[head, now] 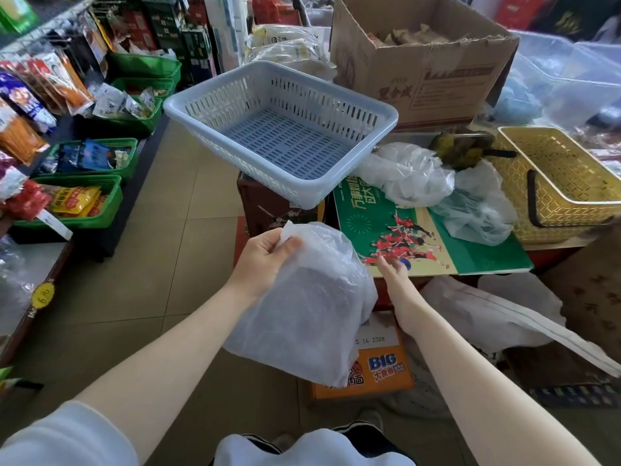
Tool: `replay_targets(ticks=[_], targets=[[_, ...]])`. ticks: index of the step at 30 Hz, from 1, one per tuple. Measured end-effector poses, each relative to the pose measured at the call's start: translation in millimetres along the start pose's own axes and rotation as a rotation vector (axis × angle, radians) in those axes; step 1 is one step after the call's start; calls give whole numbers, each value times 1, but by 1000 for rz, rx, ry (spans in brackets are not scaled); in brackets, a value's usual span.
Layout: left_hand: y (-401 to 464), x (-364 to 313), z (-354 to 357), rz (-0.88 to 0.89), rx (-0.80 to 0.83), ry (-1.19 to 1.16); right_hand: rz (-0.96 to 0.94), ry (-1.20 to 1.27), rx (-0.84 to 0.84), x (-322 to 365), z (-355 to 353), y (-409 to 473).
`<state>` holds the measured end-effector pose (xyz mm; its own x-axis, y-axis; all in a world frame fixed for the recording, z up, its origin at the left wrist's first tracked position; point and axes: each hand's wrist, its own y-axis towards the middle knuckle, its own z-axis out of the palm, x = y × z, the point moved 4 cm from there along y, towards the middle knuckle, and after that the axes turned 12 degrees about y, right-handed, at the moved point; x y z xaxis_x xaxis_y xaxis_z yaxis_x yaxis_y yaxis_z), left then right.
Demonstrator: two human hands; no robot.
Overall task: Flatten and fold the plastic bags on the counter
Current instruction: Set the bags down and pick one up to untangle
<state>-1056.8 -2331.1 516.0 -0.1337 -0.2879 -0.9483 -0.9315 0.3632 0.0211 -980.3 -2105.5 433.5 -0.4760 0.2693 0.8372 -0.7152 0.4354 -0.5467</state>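
Head view: at the centre, the left hand [267,252] pinches the top edge of a translucent plastic bag [309,311] between thumb and curled fingers [287,245], and the bag hangs crumpled below the hand, in the air over the floor and in front of an orange carton [379,371] at about 6 o'clock from the bag. The right hand [396,272] is just beside the bag at its 3 o'clock; whether it touches the plastic I cannot tell, and its fingers are mostly hidden behind the bag, so their spread cannot be judged either. At 1 o'clock from the hands a green printed board [470,240] serves as the tabletop, and on it lie two more crumpled clear bags [410,173], one overlapping the other, toward 2 o'clock. A pale blue slotted basket [282,129] sits at 12 o'clock, resting on a dark box, with a brown cardboard box [423,68] behind it. A yellow basket [564,183] with a dark handle stands at 3 o'clock. Green bins [80,200] of packaged snacks line the shelves at 9 o'clock.
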Motion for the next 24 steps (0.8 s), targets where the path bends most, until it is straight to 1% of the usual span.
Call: replay_targets(ticks=[1,2,3,4,5,7,8,9,10,12,13,14,15,16,17,18,19,20,21,22,24], targets=[[-1,0,1,-5,8,-24,173,143,8,-13,-1,5],[-3,0,2,-9,15,-40,314,299,64,-22,0,6],[-5,-1,4,-11,21,-59,399,458,163,-28,4,7],[-7,-1,4,-15,25,-72,423,575,268,-27,9,5],[-8,0,4,-15,30,-82,404,670,312,-24,11,4],[-9,9,-1,-49,28,-77,329,781,282,-11,10,1],[-8,17,-5,-80,18,-56,270,798,232,-3,7,0],[-6,27,-10,-123,-5,-8,197,771,178,4,1,2],[-5,38,-17,-175,-54,69,121,709,80,6,-10,6],[-7,60,-36,-292,-211,198,4,555,-166,7,-35,13],[-10,67,-43,-319,-255,216,-20,543,-258,1,-46,16],[-12,70,-45,-314,-260,209,-22,501,-280,-6,-52,18],[-12,71,-44,-295,-240,194,28,432,-290,-11,-54,20],[-12,69,-41,-275,-216,182,76,270,-290,-14,-53,22],[-11,65,-36,-252,-192,179,100,34,-293,-15,-49,23],[-9,60,-31,-224,-166,177,64,-192,-341,-12,-46,21],[-8,54,-26,-189,-135,168,-47,-348,-368,-4,-36,15],[-7,47,-20,-146,-104,157,-220,-408,-343,6,-24,8],[-6,41,-16,-102,-76,153,-417,-414,-239,18,-6,-3],[-5,36,-12,-64,-58,154,-566,-410,-96,28,12,-14],[-5,25,-5,-4,-35,164,-733,-466,185,39,45,-36]])
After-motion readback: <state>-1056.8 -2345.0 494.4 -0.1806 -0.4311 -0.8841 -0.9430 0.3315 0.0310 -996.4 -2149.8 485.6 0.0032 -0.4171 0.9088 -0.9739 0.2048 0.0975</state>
